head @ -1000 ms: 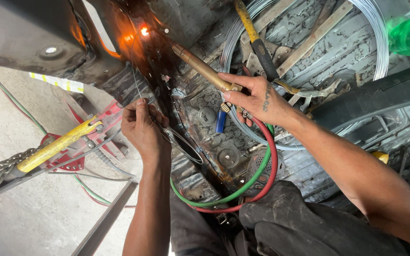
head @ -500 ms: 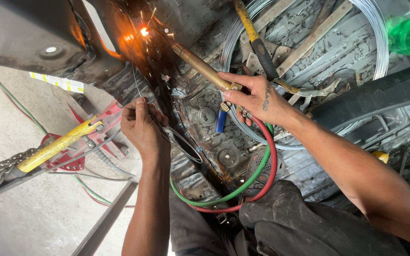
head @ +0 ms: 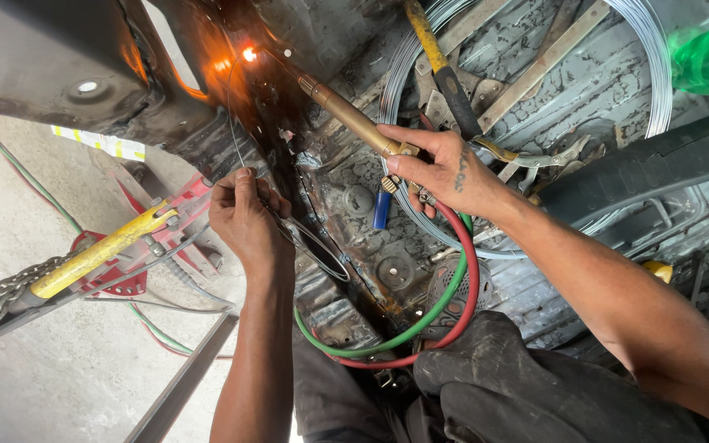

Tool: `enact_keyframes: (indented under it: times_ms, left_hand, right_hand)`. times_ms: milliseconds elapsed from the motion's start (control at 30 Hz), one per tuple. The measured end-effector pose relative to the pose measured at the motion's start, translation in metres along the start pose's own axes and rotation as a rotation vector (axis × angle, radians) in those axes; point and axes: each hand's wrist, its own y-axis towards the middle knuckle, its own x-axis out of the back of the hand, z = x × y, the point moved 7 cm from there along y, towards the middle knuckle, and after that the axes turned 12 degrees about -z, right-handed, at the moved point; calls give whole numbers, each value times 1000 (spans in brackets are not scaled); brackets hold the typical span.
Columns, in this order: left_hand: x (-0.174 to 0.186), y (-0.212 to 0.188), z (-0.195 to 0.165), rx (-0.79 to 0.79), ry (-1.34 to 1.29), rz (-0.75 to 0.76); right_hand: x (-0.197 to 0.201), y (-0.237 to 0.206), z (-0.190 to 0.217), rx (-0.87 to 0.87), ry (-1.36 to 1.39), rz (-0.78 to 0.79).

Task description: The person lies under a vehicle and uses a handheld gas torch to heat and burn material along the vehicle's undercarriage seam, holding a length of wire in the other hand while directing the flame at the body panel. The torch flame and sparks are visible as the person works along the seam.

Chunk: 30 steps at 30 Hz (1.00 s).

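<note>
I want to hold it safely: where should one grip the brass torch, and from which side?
Grip the brass torch at its rear end, near the valves where the red and green hoses join, as the right hand does. Come from the hose side, below and right: the long tube points up-left to the glowing flame, so that end looks hot.

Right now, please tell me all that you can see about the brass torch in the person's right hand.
The torch is a slim brass-coloured tube that looks like metal and narrows to a darker tip. It lies slanted, tip up and to the left, where a small bright orange flame glows against the dark metal panel. The right hand grips its lower end at a valve block with small knobs. From there a red hose and a green hose run down in a loop over the floor.
</note>
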Motion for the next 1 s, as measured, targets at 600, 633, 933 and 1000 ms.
enact_keyframes:
  times_ms: [600,633,933,1000]
  left_hand:
    - [4,3,4,-10,18,-6]
    - [4,3,4,-12,19,-7]
    - [2,4,5,-22,13,6]
    - [2,4,5,-24,5,15]
  right_hand:
    - [-1,1,-3,15,3,1]
    - [-1,1,-3,17,3,1]
    - [0,0,-3,10,6,-2]
    - [0,0,-3,13,12,-1]
